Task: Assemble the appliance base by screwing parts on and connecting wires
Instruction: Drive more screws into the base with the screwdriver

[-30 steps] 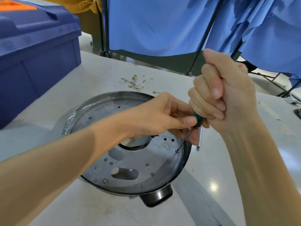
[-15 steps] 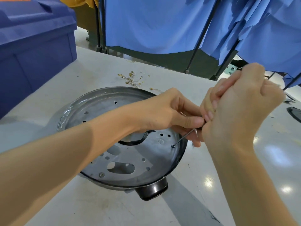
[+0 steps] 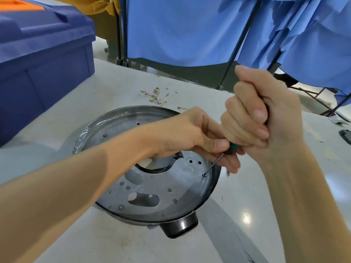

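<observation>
Two hands are sharing one tool. Right hand (image 3: 262, 118) is wrapping all its fingers round the upper handle of the screwdriver (image 3: 232, 149), the fist closed tight. Left hand (image 3: 191, 133) is reaching in across the appliance base (image 3: 182, 186) and pinching the lower, green-and-black end of the handle between thumb and fingers, just where the thin metal shaft is coming out. Shaft is slanting down and to the left, and its tip is sitting in a screw (image 3: 204, 174) near the right rim of the base.

Base is lying on the table (image 3: 95, 240): a round, dark metal pan with a flat perforated plate facing up. Plate is showing a large round cut-out near the middle, partly under the left wrist, an oblong slot nearer the camera, and many small holes. Second screw head (image 3: 121, 207) is sitting near the front-left edge, and a third screw head (image 3: 104, 135) toward the far left. Dark round stub (image 3: 179, 227) is sticking out from under the near rim; what it is, hard to tell from this angle.

Beyond the base, a small scatter of thin wires with gold-coloured terminals (image 3: 157, 96) is lying on the table, well apart from both hands. Big blue crate (image 3: 43, 59) is standing at the far left corner. Blue cloth (image 3: 180, 29) is hanging on dark frames behind the table.
</observation>
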Demonstrator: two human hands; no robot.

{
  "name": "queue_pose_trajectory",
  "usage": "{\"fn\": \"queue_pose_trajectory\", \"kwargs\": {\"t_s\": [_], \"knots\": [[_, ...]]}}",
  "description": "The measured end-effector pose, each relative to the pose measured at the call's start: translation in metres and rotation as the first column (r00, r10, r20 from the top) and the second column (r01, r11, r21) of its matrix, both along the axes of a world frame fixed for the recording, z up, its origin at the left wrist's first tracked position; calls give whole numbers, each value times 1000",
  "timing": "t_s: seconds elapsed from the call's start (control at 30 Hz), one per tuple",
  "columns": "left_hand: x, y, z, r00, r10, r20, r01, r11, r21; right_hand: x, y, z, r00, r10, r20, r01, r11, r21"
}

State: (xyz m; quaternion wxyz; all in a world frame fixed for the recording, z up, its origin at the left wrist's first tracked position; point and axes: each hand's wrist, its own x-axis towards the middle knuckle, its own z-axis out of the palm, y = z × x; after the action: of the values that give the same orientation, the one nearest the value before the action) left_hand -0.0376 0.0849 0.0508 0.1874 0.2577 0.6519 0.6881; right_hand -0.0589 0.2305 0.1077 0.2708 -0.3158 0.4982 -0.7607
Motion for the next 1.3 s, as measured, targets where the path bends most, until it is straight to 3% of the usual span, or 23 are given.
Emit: {"fn": "queue_pose_trajectory", "kwargs": {"t_s": [0.07,0.13,0.27,0.33,0.37,0.47,0.53,0.6,0.67,0.8,0.97,1.1,1.2,1.3], "knots": [[-1,-1,0,999,50,-1,-50,999,20,7,0,-1,961,-274,-35,273,962,-15],[1,3,1,997,67,-23,-67,997,25,15,-4,-4,865,-499,-54,495,866,-75],[1,10,1,994,98,-37,-98,995,12,24,-15,-12,629,-774,-73,758,631,-162],[-1,11,2,995,94,-23,-94,996,0,22,-14,-13,617,-785,-60,770,618,-159],[-2,11,3,996,90,-17,-90,996,-7,17,-11,-11,671,-740,-46,730,671,-131],[-6,10,5,997,80,0,-80,997,-17,-2,-1,1,952,-303,-29,304,952,38],[-8,9,4,998,61,9,-61,998,-16,-11,3,6,997,-44,-61,52,989,139],[-9,6,0,999,32,14,-32,999,7,-12,-1,5,998,58,-39,-53,990,132],[-8,2,-3,999,6,37,-8,999,47,-11,-6,0,999,-9,-39,12,997,78],[-10,-1,-7,996,20,84,-26,997,70,0,-5,-7,936,-331,-123,334,942,9],[-12,-2,-6,998,48,33,-48,999,5,15,-7,-14,755,-635,-162,627,772,-103],[-8,1,1,991,73,-111,-81,994,-69,26,-23,-22,570,-786,-240,767,613,-188],[-5,2,1,985,113,-133,-126,987,-95,28,-22,-24,442,-879,-176,862,471,-189],[0,5,1,979,169,-117,-183,976,-122,28,-18,-24,389,-917,-86,896,398,-195]]}}
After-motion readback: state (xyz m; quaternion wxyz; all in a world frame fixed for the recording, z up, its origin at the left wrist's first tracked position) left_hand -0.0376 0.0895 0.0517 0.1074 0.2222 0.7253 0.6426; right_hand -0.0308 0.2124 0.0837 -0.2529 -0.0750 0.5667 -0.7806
